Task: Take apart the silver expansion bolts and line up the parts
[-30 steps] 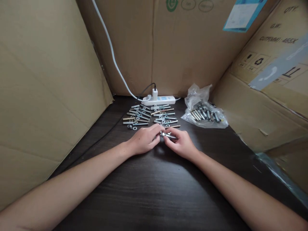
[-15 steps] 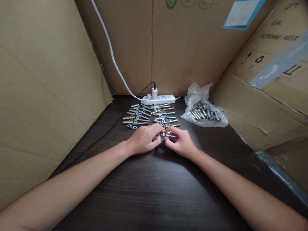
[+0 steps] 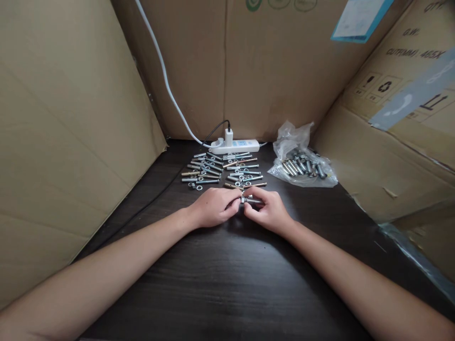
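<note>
In front of the rows of hardware, my two hands meet over a metal bolt [image 3: 253,201] lying sideways between them. A hex nut [image 3: 242,200] sits on the bolt, right by my left fingertips. My left hand [image 3: 215,207] is closed, its thumb and fingers pinching the left end at the nut and hiding that tip. My right hand [image 3: 268,206] is closed round the bolt's shank, its index finger arched above and its thumb below. Just beyond my fingers lie loose bolts, sleeves and washers [image 3: 199,188] in two groups.
A white power strip [image 3: 236,146] with a plugged-in charger [image 3: 229,137] stands behind the hardware. At the right, a clear plastic bag [image 3: 291,142] holds several bolts. Cardboard boxes [image 3: 277,71] wall in the dark table [image 3: 227,284]. A black cable [image 3: 149,204] crosses its left side.
My left thumb and fingers have closed in on the bolt's left end, covering the tip that showed between them. My right hand stays almost where it was.
</note>
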`<control>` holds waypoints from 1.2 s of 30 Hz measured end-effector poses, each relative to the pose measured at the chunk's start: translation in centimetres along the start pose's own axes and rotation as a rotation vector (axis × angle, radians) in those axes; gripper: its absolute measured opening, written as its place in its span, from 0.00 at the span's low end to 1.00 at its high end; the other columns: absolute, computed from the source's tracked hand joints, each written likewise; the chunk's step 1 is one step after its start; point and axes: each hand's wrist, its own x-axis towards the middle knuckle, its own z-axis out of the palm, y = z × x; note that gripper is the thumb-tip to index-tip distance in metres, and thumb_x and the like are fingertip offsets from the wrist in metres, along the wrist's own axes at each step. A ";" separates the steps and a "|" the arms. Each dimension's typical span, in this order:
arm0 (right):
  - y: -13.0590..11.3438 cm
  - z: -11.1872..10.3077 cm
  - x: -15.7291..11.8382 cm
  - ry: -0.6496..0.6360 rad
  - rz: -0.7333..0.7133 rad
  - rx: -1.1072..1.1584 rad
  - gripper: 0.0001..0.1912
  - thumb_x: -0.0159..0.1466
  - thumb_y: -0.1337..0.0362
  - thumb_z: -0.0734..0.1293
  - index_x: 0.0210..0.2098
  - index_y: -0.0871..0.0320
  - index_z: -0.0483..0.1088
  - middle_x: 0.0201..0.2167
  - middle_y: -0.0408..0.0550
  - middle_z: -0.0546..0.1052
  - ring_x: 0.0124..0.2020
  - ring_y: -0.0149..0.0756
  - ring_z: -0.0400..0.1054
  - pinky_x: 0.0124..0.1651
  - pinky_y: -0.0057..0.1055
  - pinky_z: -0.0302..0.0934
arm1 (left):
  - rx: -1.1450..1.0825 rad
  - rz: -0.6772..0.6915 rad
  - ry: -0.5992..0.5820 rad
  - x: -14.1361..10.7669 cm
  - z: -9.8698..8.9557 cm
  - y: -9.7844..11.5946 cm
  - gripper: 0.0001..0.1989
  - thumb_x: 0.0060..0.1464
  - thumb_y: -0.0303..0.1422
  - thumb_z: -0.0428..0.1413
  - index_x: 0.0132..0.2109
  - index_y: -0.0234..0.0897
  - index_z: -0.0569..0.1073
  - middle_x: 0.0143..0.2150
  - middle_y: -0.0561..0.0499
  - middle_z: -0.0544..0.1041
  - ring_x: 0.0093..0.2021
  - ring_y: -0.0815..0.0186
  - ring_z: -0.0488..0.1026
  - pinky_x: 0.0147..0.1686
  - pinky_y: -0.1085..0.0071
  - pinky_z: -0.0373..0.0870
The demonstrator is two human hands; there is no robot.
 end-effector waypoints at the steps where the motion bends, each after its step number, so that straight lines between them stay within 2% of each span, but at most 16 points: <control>1: 0.0 0.0 0.0 0.001 0.001 0.001 0.08 0.54 0.66 0.64 0.34 0.59 0.71 0.28 0.43 0.77 0.26 0.30 0.68 0.31 0.23 0.61 | -0.001 0.001 -0.001 0.0 0.0 0.0 0.10 0.61 0.32 0.42 0.35 0.36 0.65 0.32 0.53 0.73 0.31 0.68 0.70 0.31 0.72 0.61; 7: 0.1 0.1 0.0 0.003 0.011 0.007 0.08 0.55 0.65 0.64 0.35 0.59 0.71 0.28 0.43 0.76 0.26 0.30 0.67 0.30 0.23 0.60 | -0.019 -0.020 -0.008 0.0 -0.1 0.1 0.11 0.62 0.32 0.42 0.36 0.36 0.66 0.33 0.52 0.73 0.32 0.68 0.70 0.32 0.72 0.62; 10: 0.1 0.0 -0.1 0.017 0.000 0.031 0.07 0.55 0.65 0.64 0.33 0.59 0.70 0.26 0.42 0.74 0.24 0.28 0.65 0.29 0.23 0.59 | -0.075 -0.050 0.066 -0.3 -0.1 0.1 0.10 0.61 0.34 0.43 0.47 0.37 0.64 0.36 0.52 0.72 0.33 0.67 0.70 0.33 0.71 0.64; 13: 0.0 0.0 -0.1 0.035 -0.012 0.048 0.06 0.55 0.65 0.64 0.32 0.59 0.69 0.24 0.41 0.72 0.21 0.26 0.62 0.27 0.22 0.57 | -0.125 -0.034 0.155 -0.4 -0.1 0.1 0.16 0.59 0.34 0.45 0.54 0.37 0.57 0.39 0.51 0.71 0.33 0.68 0.69 0.33 0.71 0.65; 19: 0.0 0.0 -0.1 0.027 0.009 0.092 0.05 0.56 0.65 0.64 0.32 0.59 0.68 0.23 0.40 0.70 0.22 0.26 0.61 0.27 0.21 0.57 | -0.121 0.031 0.085 -0.2 -0.5 0.4 0.09 0.61 0.30 0.42 0.45 0.38 0.63 0.42 0.50 0.70 0.38 0.67 0.68 0.39 0.70 0.65; 27: 0.2 0.2 -0.2 0.018 0.050 0.137 0.07 0.57 0.63 0.64 0.35 0.58 0.65 0.19 0.37 0.64 0.19 0.25 0.55 0.23 0.21 0.52 | -0.113 -0.027 0.047 -0.1 -0.2 0.4 0.10 0.63 0.32 0.40 0.45 0.37 0.64 0.41 0.50 0.71 0.39 0.66 0.71 0.40 0.69 0.66; 36: 0.0 0.2 -0.1 0.046 0.036 0.100 0.06 0.55 0.65 0.64 0.32 0.58 0.66 0.19 0.37 0.65 0.19 0.24 0.56 0.23 0.21 0.53 | -0.099 -0.036 0.006 -0.1 0.0 0.1 0.11 0.64 0.33 0.39 0.43 0.37 0.65 0.38 0.50 0.72 0.37 0.65 0.71 0.38 0.69 0.66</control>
